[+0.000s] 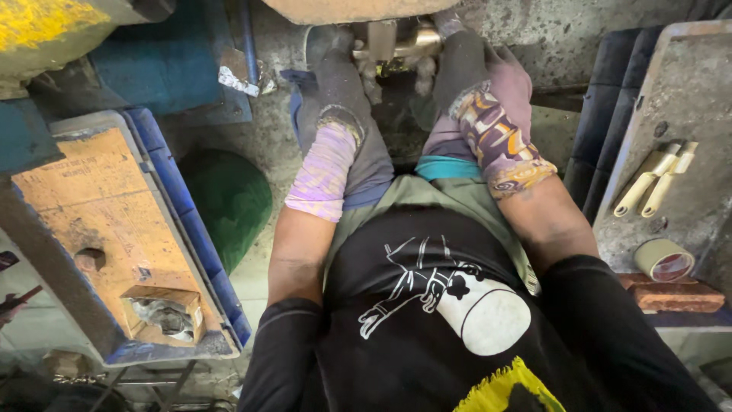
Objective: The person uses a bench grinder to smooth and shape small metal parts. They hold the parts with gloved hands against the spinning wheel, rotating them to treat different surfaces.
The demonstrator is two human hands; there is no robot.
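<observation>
Both my hands wear dark grimy gloves and patterned sleeve covers. My left hand and my right hand grip a brass-coloured metal piece at the top centre, one on each side. The piece sits right under a worn round wheel at the top edge. Much of the piece is hidden by my gloves. My black printed shirt and apron fill the lower middle.
A blue crate capped with a holed cardboard sheet stands at left, a green rounded object beside it. At right, a grey slab carries cream-coloured handled tools and a tape roll, over a brick.
</observation>
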